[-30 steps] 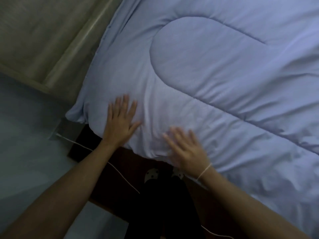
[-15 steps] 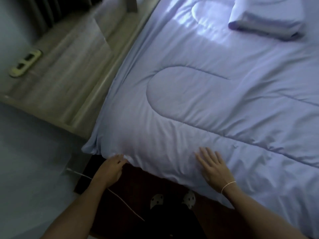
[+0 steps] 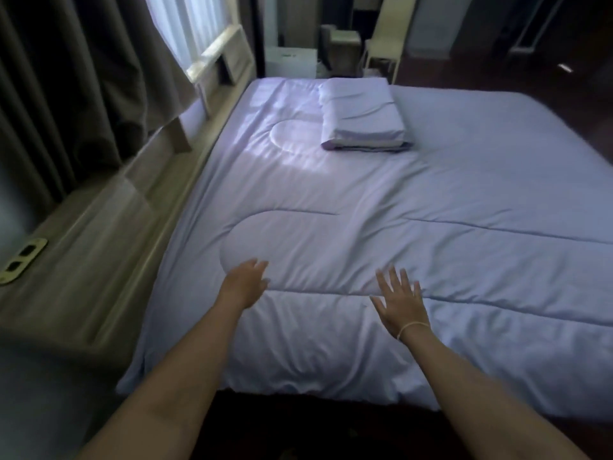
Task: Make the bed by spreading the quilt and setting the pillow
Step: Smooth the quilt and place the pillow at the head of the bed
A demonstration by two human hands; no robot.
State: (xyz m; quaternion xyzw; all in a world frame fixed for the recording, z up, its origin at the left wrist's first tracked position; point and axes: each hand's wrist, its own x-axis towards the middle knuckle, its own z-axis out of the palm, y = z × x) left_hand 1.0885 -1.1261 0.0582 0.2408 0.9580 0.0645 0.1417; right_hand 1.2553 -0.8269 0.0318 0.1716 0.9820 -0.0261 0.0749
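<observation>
A pale lilac quilt [image 3: 414, 200] lies spread flat over the whole bed, with stitched curved seams and a few shallow creases near the front edge. A matching lilac pillow [image 3: 361, 114] rests on it near the far end, slightly left of centre. My left hand [image 3: 243, 283] hovers just over the quilt near the front left, fingers loosely apart and holding nothing. My right hand [image 3: 398, 302], with a thin band at the wrist, is spread open over the quilt near the front middle.
A beige wooden ledge [image 3: 99, 234] with a socket plate [image 3: 20, 260] runs along the bed's left side under grey curtains [image 3: 66, 78]. A white chair [image 3: 384, 44] and small furniture stand beyond the far end. Dark wooden floor [image 3: 580, 94] lies to the right and at my feet.
My view has lifted from the quilt's front corner to the whole bed. My left hand let go of the quilt's corner edge, and both hands rose over the quilt top.
</observation>
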